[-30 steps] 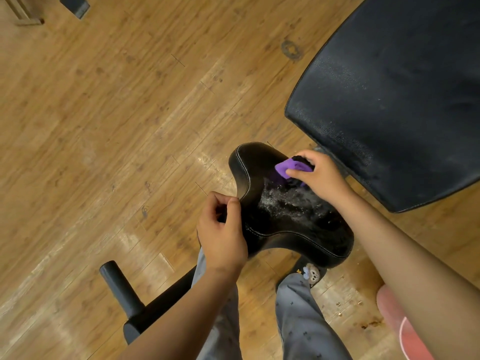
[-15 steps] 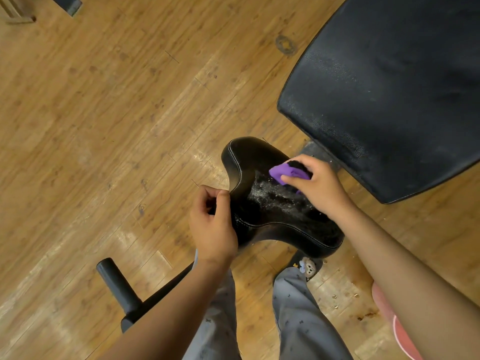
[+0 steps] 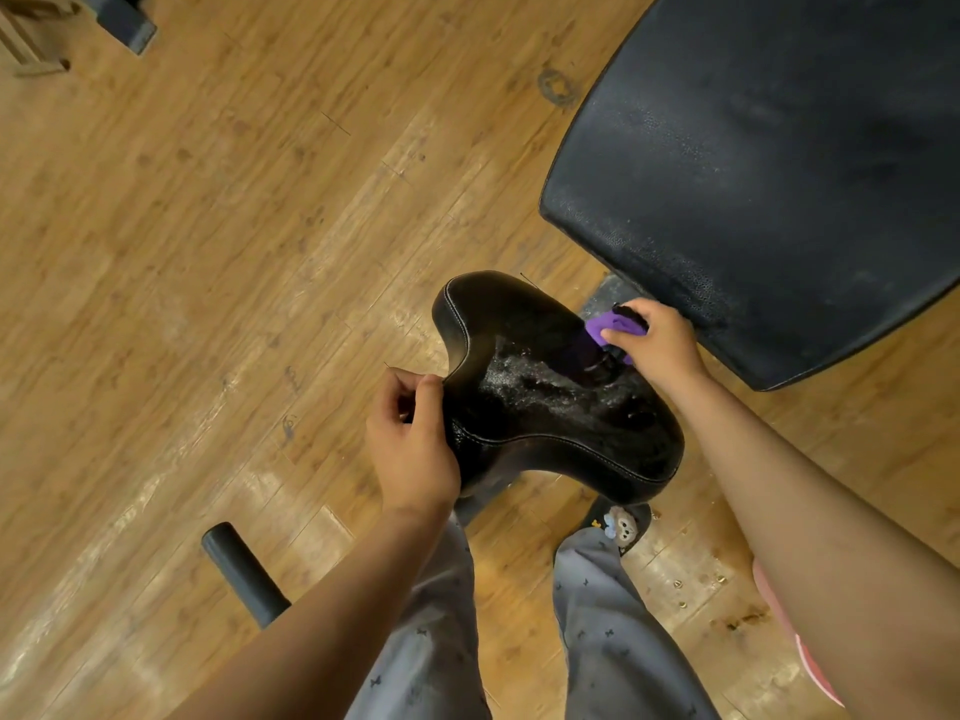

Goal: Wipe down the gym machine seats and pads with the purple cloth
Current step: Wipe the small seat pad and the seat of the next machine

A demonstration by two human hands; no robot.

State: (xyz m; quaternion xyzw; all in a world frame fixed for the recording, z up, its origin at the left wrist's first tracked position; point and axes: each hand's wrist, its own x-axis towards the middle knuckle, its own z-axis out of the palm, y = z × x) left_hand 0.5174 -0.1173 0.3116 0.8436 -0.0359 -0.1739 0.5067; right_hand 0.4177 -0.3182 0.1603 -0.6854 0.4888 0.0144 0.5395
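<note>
My right hand holds the purple cloth bunched up in closed fingers and presses it on the far edge of the small black seat, close to the gap between this seat and the big black pad. My left hand is on the near left side of the seat, with the thumb against its stitched edge and the other fingers curled in; I cannot tell if they grip something or only rest there.

What could go wrong, I think: the middle of the seat looks wet and shiny, with small drops or foam on it. If I wipe only the far edge, this wet part will stay and dry into marks. The cloth is folded very small, so it covers little surface in each stroke, and it may be soaked soon and only push the liquid around. My right hand is also just beside the edge of the big pad, so a quick stroke could knock my knuckles on it. If my left hand lets go, the seat may turn or wobble under the pressure.

Both my arms reach forward and down from the bottom of the view, the right arm longer and more stretched, the wrist bent down onto the cloth. The left wrist is straight. My legs stand under the seat on the wooden floor.
</note>
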